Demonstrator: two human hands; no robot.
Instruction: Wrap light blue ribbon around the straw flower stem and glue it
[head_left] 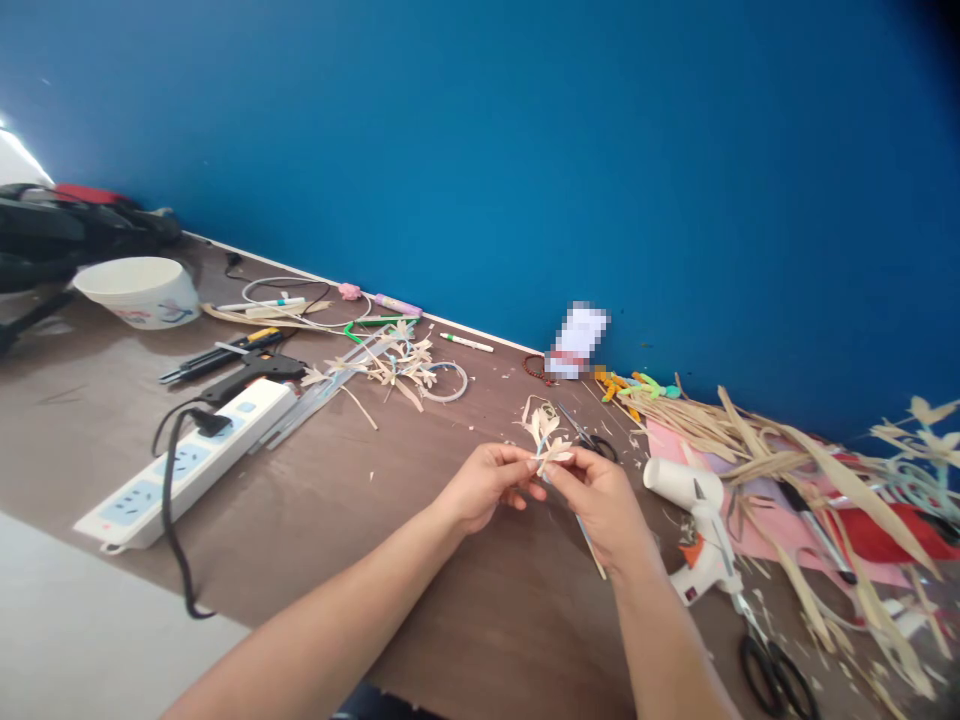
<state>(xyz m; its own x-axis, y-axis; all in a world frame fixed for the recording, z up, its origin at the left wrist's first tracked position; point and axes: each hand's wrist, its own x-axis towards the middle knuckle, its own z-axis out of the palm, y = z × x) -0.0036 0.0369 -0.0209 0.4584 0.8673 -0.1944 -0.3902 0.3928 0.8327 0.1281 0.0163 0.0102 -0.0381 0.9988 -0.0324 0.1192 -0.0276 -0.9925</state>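
Above the brown table, my left hand [491, 485] and my right hand [600, 500] meet at their fingertips. Pinched between them is a small flower [555, 453] with pale petals that look like dried husk and a bit of light blue. More pale petals rise just beyond the fingers; whether they belong to the same piece, I cannot tell. Just past my right hand lies a pair of scissors [600, 446], its handles partly hidden by the fingers. A thin pale stalk [592, 548] points down and to the right beneath my right hand.
At left are a white power strip [217, 460], a black glue gun [251, 375] and a white tub [139, 290]. More pale flowers [401, 365] lie behind. To the right are a white glue gun [705, 550], a paper cup [682, 482], black-handled scissors [776, 675] and dried husk strips [750, 440].
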